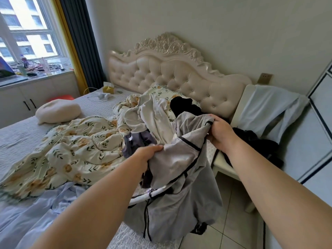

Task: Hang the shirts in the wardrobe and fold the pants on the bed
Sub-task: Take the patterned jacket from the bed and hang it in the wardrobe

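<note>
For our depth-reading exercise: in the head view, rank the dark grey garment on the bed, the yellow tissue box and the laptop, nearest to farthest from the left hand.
1. The dark grey garment, just beside the left hand.
2. The yellow tissue box, by the headboard.
3. The laptop, on the window ledge, far left.

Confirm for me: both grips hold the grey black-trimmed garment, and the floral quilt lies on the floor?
Not the floor: the head view shows the floral quilt lying on the bed. The left grip and right grip do hold the grey black-trimmed garment.
</note>
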`<control>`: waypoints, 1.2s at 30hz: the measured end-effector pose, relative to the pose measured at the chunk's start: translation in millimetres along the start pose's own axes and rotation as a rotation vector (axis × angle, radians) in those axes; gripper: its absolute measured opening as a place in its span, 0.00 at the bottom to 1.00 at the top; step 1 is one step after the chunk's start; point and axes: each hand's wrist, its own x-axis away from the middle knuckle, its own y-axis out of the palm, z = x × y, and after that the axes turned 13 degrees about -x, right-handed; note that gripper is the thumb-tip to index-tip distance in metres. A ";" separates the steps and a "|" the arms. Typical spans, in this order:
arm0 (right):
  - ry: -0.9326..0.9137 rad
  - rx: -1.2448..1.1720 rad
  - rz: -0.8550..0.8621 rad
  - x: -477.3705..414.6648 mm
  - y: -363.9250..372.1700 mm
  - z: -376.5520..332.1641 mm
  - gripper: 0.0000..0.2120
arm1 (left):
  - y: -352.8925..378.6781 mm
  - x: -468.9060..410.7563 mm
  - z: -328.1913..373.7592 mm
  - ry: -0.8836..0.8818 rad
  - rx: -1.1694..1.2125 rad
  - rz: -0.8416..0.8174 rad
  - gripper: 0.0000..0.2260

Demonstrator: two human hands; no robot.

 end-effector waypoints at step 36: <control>-0.491 0.989 0.314 -6.9 30.3 4.0 0.05 | -59.8 66.9 80.7 0.872 -0.559 0.138 0.25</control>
